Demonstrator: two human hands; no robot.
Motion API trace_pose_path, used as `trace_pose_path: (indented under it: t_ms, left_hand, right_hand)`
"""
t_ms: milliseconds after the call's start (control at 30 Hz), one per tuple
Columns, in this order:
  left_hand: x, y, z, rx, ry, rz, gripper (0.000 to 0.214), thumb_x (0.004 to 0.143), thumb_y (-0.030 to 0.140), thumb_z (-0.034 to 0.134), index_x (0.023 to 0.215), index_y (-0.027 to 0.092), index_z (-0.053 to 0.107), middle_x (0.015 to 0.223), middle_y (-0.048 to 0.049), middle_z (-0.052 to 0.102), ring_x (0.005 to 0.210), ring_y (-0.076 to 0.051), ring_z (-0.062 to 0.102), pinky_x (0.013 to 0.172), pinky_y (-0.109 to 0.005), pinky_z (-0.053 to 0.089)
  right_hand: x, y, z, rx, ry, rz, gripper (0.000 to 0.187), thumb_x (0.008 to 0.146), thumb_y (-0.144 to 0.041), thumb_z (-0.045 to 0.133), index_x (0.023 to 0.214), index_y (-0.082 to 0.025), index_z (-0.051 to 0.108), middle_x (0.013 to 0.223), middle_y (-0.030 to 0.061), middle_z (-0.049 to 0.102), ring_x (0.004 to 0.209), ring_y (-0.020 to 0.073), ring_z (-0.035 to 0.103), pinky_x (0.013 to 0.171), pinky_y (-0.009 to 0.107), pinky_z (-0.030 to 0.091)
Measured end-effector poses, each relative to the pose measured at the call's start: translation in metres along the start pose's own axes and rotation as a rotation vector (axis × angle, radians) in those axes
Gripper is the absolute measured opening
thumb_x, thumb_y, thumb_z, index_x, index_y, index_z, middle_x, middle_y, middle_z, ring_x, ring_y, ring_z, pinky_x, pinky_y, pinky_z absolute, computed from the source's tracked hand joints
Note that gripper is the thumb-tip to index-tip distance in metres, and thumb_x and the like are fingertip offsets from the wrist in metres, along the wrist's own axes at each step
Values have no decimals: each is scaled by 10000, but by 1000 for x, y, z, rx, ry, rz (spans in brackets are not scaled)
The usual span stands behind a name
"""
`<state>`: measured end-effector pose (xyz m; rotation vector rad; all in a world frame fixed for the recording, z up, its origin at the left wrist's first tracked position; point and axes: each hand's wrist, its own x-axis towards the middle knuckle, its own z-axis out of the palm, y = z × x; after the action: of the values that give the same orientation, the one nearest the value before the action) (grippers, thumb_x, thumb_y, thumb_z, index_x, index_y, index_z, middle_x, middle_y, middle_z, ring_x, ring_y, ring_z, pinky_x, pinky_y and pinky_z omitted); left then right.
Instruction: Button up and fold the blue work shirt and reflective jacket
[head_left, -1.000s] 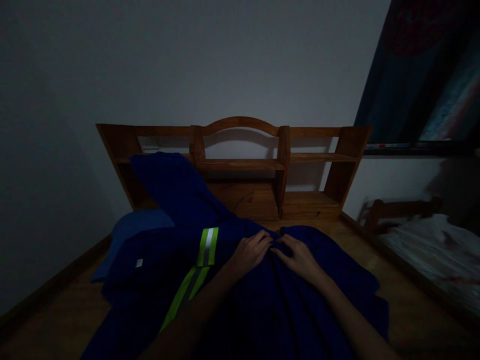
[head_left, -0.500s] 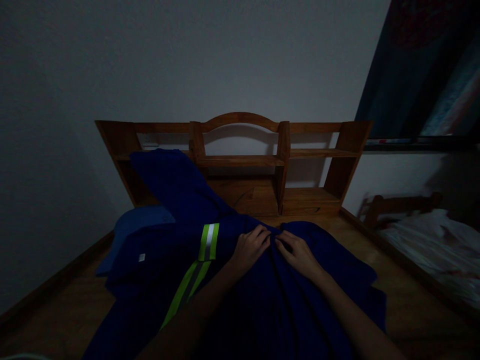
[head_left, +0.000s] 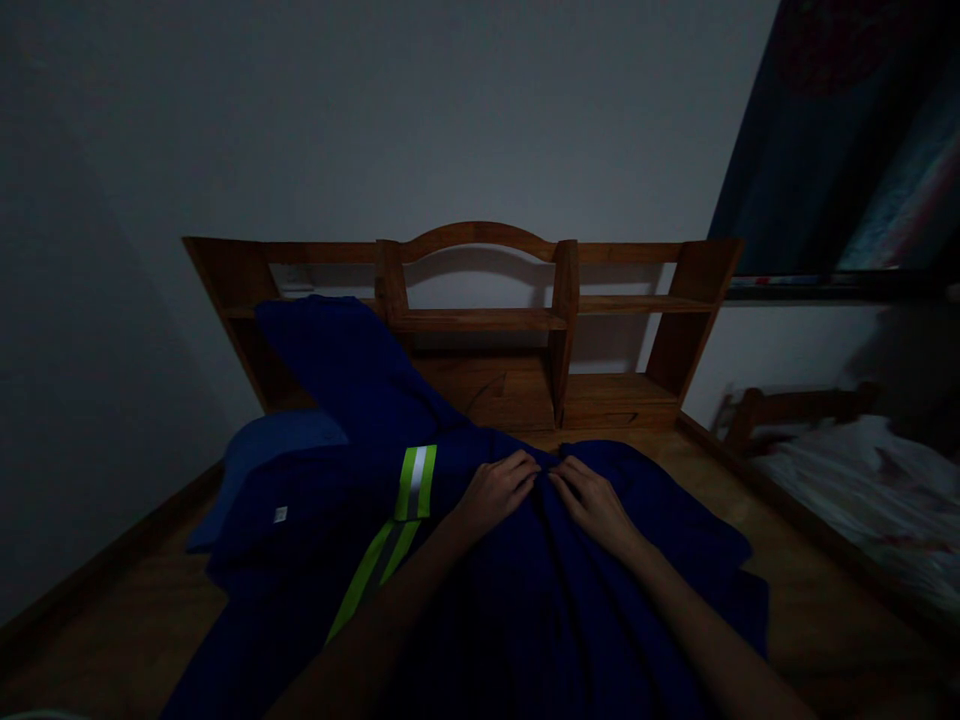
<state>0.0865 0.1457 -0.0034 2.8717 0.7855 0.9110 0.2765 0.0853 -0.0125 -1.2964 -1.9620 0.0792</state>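
A dark blue work garment (head_left: 480,560) with yellow-green and silver reflective strips (head_left: 414,482) lies spread over the wooden surface. One sleeve or leg of it reaches up against the shelf at the back left. My left hand (head_left: 498,490) pinches the cloth near the garment's upper middle edge. Close beside it on the right, my right hand (head_left: 591,498) grips the same edge, its fingertips a small gap from the left ones. A small white label (head_left: 280,514) shows on the left part of the cloth. What exactly sits between the fingertips is too dark to make out.
A wooden headboard shelf (head_left: 480,320) stands against the wall behind the garment. A lighter blue pillow-like item (head_left: 277,436) lies partly under the cloth at left. On the right, past the wooden side edge, is a whitish plastic-looking bundle (head_left: 870,480), with a dark window above.
Both hands stay on the same spot of the cloth, with only slight finger movement. The whole view has shifted very slightly.
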Motion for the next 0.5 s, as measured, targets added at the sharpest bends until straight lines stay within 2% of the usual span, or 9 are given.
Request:
trace_pose_path:
  t_ms: [267, 400, 500]
  left_hand:
    - [-1, 1, 3, 21, 7, -7, 283, 942, 228, 366, 1152, 233, 556, 1094, -20, 589, 957, -124, 596, 795, -222, 492]
    - [-1, 4, 3, 35, 8, 16, 357, 936, 206, 365, 1277, 247, 460, 1186, -28, 564, 1020, -132, 581, 824, -234, 498]
    - [-1, 5, 3, 36, -9, 26, 374, 931, 194, 369, 1292, 257, 445, 1208, -23, 560, 1035, -130, 577, 831, -236, 498]
  right_hand:
    - [0, -4, -3, 6, -44, -15, 237, 957, -260, 342, 1051, -235, 558, 962, 43, 545, 869, 162, 562, 791, 298, 464]
    - [-1, -5, -4, -2, -51, -24, 212, 929, -235, 394, 1084, -227, 539, 1021, 52, 546, 936, 176, 553, 832, 316, 461]
    - [-2, -5, -5, -6, -70, -29, 249, 909, -212, 417, 1134, -229, 523, 1043, 53, 544, 959, 182, 549, 831, 319, 465]
